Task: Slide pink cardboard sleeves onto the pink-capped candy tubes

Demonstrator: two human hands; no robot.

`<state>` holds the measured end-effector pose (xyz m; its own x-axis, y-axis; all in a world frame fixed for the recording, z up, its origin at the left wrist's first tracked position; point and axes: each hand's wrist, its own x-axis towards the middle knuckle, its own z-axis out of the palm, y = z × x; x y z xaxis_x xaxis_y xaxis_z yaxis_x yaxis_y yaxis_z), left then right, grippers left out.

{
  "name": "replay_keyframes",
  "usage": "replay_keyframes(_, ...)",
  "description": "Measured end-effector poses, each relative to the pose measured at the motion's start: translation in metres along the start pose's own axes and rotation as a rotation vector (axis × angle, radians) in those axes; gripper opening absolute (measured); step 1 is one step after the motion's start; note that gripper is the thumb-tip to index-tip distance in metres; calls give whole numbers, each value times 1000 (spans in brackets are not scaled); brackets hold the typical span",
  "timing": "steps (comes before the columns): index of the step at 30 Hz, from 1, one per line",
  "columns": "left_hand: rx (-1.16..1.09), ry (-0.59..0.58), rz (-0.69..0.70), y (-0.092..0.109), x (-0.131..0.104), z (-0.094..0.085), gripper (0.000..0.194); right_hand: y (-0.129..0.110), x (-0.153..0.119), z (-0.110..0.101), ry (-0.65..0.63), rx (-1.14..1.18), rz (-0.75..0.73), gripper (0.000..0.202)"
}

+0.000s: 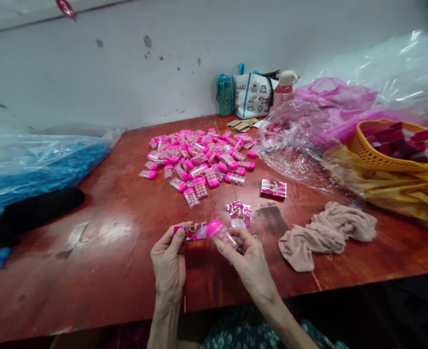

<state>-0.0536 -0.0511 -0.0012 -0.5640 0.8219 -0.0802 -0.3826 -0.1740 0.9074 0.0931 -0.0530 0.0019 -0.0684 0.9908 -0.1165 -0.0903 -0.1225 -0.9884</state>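
Between thumb and fingers, my left hand [171, 257] pinches a small pink printed sleeve [195, 231]. My right hand [248, 252] grips a small clear candy bottle [222, 233] with a bright pink cap, filled with pale pink balls. The capped end points left and meets the right end of the sleeve; whether it is inside cannot be made out. Just beyond my right hand lie several flat printed sleeves [240, 214]. A bundled stack of pink sleeves [273, 189] sits farther right. Many similar bottles [199, 157] are heaped at the middle of the table.
A crumpled beige cloth [326, 235] lies at right on the red-brown table [119, 271]. Behind it are clear and pink plastic bags [330, 111] and a yellow basket [374, 150] of dark pink pieces. A bag of blue items [50, 165] covers the left; a tote [252, 94] stands at the wall.
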Motion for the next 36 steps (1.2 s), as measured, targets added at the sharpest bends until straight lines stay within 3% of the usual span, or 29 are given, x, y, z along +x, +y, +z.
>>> replay_keyframes(8, 50, -114, -43, 0, -4, 12, 15, 1, 4, -12, -127, 45, -6, 24)
replay_keyframes(17, -185, -70, -72, -14, -15, 42, 31, -4, 1, -13, 40, -125, -141, 19)
replay_keyframes(25, -155, -48, -285, -15, -25, 61, 24, -2, -3, -11, 171, -271, -351, 16)
replay_keyframes(33, -306, -65, -554, -17, -20, 68, 21, -9, -3, -13, 62, -102, -197, 23)
replay_keyframes(36, -307, -86, -582, -18, -19, 70, 29, -10, -3, -14, 18, -32, -156, 24)
